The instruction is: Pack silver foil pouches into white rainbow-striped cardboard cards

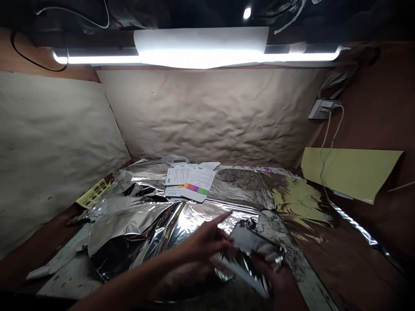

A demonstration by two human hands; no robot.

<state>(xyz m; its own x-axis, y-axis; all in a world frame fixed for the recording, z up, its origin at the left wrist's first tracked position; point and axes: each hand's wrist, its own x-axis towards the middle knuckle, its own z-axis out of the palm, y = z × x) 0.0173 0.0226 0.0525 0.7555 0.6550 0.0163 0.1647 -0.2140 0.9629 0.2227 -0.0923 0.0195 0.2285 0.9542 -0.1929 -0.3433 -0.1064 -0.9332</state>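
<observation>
- Left hand [202, 242] grips a flat silver foil-wrapped packet [256, 244], forefinger pointing out.
- Right hand [281, 281] clasps the packet's underside.
- Crinkled silver foil sheets [136, 216] cover the worktop [356, 263].

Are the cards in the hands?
No, the cards lie on the foil, beyond the left hand and right hand holding a silver packet.

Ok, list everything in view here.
tube light: one, white, top.
paper lining: several sheets, tan, back and left.
wall socket: one, white, upper right.
paper sheet: one, yellow, right side.
foil sheets: several, silver, across the bench.
printed cards: few, white with coloured stripe, bench rear.
label sheet: one, yellow, left edge.
foil packet: one, silver, between both hands.
left hand: one, holding packet's left edge.
right hand: one, under packet, mostly hidden.
</observation>
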